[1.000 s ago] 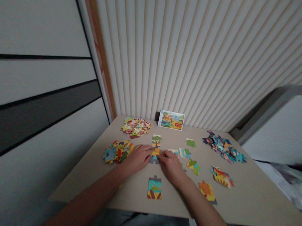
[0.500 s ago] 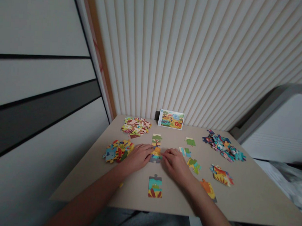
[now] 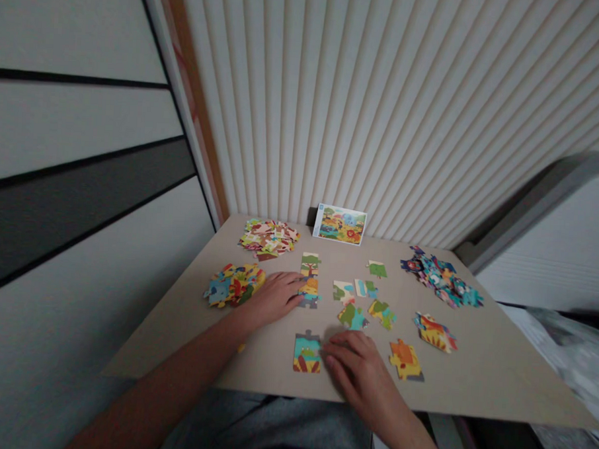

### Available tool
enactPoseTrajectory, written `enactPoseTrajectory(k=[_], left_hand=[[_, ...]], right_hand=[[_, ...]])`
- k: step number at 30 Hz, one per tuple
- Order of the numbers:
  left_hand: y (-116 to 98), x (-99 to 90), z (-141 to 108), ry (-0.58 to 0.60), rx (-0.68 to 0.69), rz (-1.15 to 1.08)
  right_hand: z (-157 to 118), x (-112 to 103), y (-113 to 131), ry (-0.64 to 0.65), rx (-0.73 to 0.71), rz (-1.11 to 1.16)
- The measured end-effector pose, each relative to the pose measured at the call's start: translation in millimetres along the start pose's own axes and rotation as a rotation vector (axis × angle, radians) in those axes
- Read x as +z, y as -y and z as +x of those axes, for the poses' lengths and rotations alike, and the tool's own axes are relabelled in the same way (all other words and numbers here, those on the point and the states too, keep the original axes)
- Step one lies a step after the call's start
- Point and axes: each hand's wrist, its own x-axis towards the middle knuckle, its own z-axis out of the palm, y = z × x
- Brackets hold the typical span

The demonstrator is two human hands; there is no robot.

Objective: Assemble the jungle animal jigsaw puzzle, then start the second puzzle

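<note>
My left hand point(image 3: 274, 296) lies on the table, its fingertips at the left edge of a vertical strip of joined puzzle pieces point(image 3: 309, 284); its fingers are stretched out and hold nothing. Lower down, my right hand point(image 3: 353, 362) rests open, fingertips just right of a crocodile puzzle piece point(image 3: 307, 354). Several loose pieces lie right of the strip, among them a green piece point(image 3: 377, 269) and a green and blue piece point(image 3: 352, 316). An orange and yellow piece point(image 3: 405, 361) sits right of my right hand.
A picture card point(image 3: 340, 225) leans at the back of the table point(image 3: 175, 351). Puzzle piles stand at the back left point(image 3: 269, 238), the left point(image 3: 232, 284) and the right point(image 3: 443, 278). A small orange stack point(image 3: 436, 333) lies at the right.
My right hand has moved from beside the strip toward me, to the crocodile piece, uncovering pieces right of the strip. My left hand has stayed at the strip. The view has shifted slightly.
</note>
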Motion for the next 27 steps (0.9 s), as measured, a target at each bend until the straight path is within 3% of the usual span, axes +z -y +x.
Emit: enactPoseTrajectory(k=[6, 15, 22, 27], left_hand=[[0.5, 2.2, -0.7, -0.01, 0.01, 0.006], [-2.6, -6.0, -0.4, -0.019, -0.004, -0.019], [-3.4, -3.9, -1.5, -0.026, -0.024, -0.038], [-5.1, -4.7, -1.4, -0.036, -0.022, -0.037]], right_hand=[[5.5, 3.4, 18.7, 0.079, -0.029, 0.045], [14.1, 8.6, 7.6, 0.117, -0.026, 0.056], [35.2, 13.5, -7.3, -0.025, -0.065, -0.035], [51.8, 20.4, -14.4, -0.043, -0.102, -0.139]])
